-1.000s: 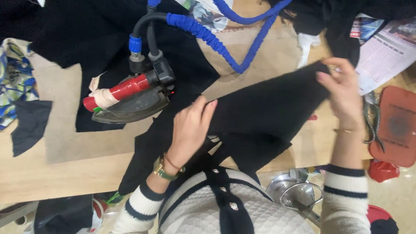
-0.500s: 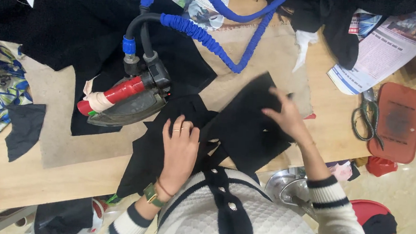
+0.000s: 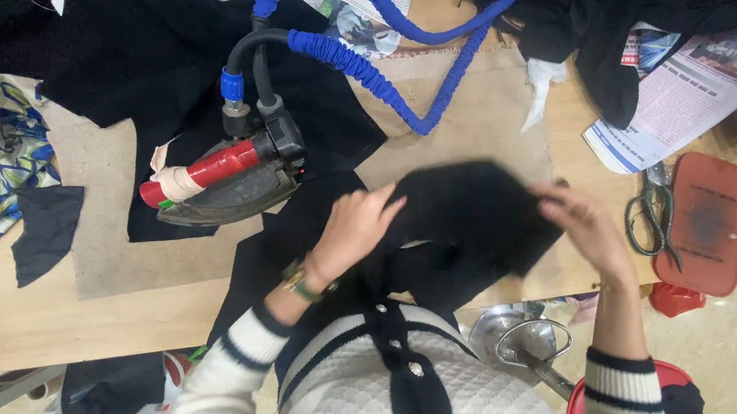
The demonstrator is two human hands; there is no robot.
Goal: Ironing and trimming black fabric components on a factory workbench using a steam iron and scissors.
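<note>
Head view shows your right hand (image 3: 590,229) has pulled in toward your left hand (image 3: 358,232), both still pinching the black cloth (image 3: 473,215), now folded smaller mid-frame.

White quilted knit top, black placket (image 3: 400,367) down the front with small silver buttons. Sleeve cuffs white with black stripes beside the placket: left cuff (image 3: 240,337), right cuff (image 3: 622,380). Left hand (image 3: 358,232) bare, green-and-gold watch or bracelet (image 3: 299,282) at wrist just above left cuff. Right hand (image 3: 582,224) bare, blurred.
</note>
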